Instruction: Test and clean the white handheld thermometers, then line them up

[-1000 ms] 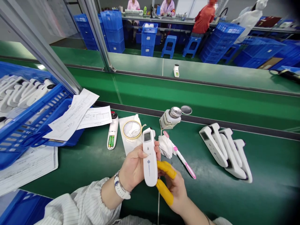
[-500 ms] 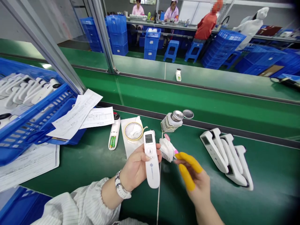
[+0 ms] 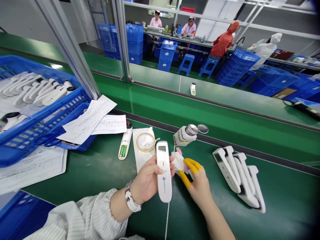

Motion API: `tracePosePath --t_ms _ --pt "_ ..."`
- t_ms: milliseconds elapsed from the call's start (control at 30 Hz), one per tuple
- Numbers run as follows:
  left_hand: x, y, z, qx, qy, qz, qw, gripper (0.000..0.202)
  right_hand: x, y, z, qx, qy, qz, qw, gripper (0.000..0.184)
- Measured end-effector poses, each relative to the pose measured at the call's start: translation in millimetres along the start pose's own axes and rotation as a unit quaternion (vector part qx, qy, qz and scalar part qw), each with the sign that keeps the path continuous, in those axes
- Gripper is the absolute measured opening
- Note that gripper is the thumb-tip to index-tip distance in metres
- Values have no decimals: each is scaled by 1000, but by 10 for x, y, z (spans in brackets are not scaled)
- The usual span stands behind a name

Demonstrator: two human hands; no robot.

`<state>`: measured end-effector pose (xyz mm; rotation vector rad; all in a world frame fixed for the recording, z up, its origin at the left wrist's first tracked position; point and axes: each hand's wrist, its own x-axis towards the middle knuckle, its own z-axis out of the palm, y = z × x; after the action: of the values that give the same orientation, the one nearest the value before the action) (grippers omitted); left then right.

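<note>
The left hand (image 3: 147, 180) is closed around a white thermometer (image 3: 163, 175), with the thumb on its front. The thermometer stands almost straight up and down in this view. Its little screen is at the far end and its round end points back at the person.

Just to the right of the thermometer is the right hand (image 3: 197, 185). It has yellow covers on its fingertips (image 3: 191, 165). The fingers are bent in a pinch on a crumpled white cloth (image 3: 178, 161) that lies on the green surface (image 3: 100, 173). The cloth touches the right side of the thermometer, so the right hand is the nearer one to it. A bit of pink shows at the cloth, but I cannot tell what it is.

A little past the thermometer stands a small bottle with a metal top (image 3: 186, 134). To the left of the thermometer lies a ring of tape (image 3: 145, 141) on white paper, then another thermometer with green batteries (image 3: 125, 145). To the right of it lies a row of white thermometers (image 3: 240, 175). Far behind, people sit at another bench.
</note>
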<state>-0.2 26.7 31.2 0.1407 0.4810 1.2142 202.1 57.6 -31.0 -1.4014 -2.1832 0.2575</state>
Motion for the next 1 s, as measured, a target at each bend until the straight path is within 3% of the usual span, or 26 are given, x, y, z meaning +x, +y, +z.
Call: tracePosePath --t_ms 67,133,200,300,400,500,633,833,933,1000 --pt "-13 27 6 -8 9 -13 1000 31 61 -51 47 -38 -16 -25 999 41" --pt "-27 61 -7 -9 11 -42 999 25 118 -81 66 -64 -25 -42 997 31" --pt "-34 92 -37 -1 9 -64 998 32 159 -112 43 -43 -20 -52 998 18" --pt "-16 118 -89 11 13 -55 998 40 177 -215 -57 103 -8 -21 994 10" --pt "22 118 -115 22 28 -41 999 50 158 -394 -187 278 5 31 960 8" --pt "47 100 -103 34 48 -44 997 56 139 -578 -286 349 31 24 936 7" --pt "40 65 -51 37 82 -24 996 49 142 -758 -333 305 12 -36 951 10" --pt "29 46 -27 34 88 -12 995 40 196 -931 -332 218 -14 -188 958 22" --pt "49 51 -71 35 85 -32 995 47 341 -823 -434 197 35 -155 968 18" --pt "62 56 -105 43 79 -34 995 48 526 -653 -526 185 131 -73 971 12"
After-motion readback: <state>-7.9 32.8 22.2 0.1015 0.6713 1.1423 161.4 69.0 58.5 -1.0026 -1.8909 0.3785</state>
